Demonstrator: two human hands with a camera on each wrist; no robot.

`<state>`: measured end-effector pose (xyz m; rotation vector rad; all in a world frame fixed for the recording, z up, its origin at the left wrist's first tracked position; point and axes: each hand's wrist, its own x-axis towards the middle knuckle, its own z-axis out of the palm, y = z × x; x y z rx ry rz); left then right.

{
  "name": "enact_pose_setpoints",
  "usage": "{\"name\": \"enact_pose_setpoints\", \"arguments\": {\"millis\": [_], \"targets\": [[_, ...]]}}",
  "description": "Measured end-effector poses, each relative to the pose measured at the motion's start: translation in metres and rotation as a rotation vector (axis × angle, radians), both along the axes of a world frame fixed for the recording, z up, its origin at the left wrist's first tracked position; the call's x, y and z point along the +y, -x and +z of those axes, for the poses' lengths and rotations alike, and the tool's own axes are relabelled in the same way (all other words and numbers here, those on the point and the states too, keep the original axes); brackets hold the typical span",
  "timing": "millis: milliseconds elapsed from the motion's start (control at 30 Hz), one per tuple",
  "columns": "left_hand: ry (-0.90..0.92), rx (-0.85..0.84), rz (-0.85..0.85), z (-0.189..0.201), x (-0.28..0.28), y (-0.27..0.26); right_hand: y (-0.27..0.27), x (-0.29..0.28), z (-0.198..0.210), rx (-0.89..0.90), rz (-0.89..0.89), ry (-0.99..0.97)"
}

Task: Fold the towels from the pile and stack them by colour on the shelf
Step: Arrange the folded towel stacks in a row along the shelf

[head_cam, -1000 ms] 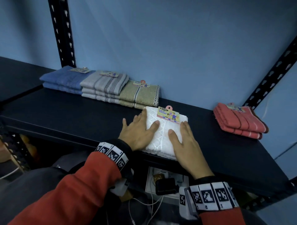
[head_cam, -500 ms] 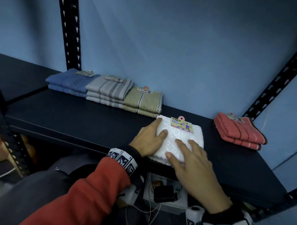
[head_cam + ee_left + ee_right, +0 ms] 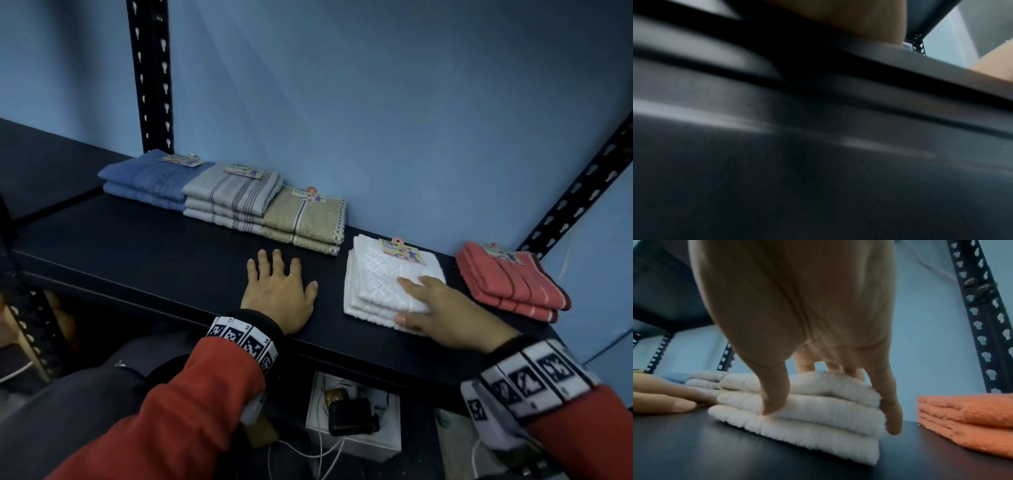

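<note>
Right now shelf (image 3: pixel 144 253) carries white towel stack (image 3: pixel 380 281) between green stack (image 3: pixel 305 219) and red stack (image 3: pixel 507 281); right hand (image 3: pixel 445 308) lies spread, pressing its near right corner, nearer than left hand (image 3: pixel 279 291), flat on bare shelf beside.

The left hand (image 3: pixel 278 295) lies palm down with fingers straight and slightly spread, holding nothing, its wrist banded by a black-and-white marker cuff over a red sleeve. The right hand (image 3: pixel 445 310) reaches forward with fingers extended and laid flat, the thumb (image 3: pixel 772 386) pointing down along the near side and the little finger down along the right side, without a visible curl round anything. Both forearms extend forward in red sleeves, the right wrist carrying a like marker cuff.
</note>
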<state>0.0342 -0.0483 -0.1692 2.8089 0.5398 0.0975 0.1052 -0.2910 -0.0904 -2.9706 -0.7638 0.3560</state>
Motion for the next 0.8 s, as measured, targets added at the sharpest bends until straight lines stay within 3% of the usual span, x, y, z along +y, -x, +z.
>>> {"name": "enact_pose_setpoints", "arguments": {"millis": [367, 800], "targets": [[-0.054, 0.003, 0.003, -0.001, -0.004, 0.0, -0.103, 0.046, -0.003, -0.055, -0.016, -0.079], [-0.061, 0.006, 0.014, -0.002, -0.006, -0.001, -0.112, 0.059, -0.011, -0.074, 0.02, -0.106]]}}
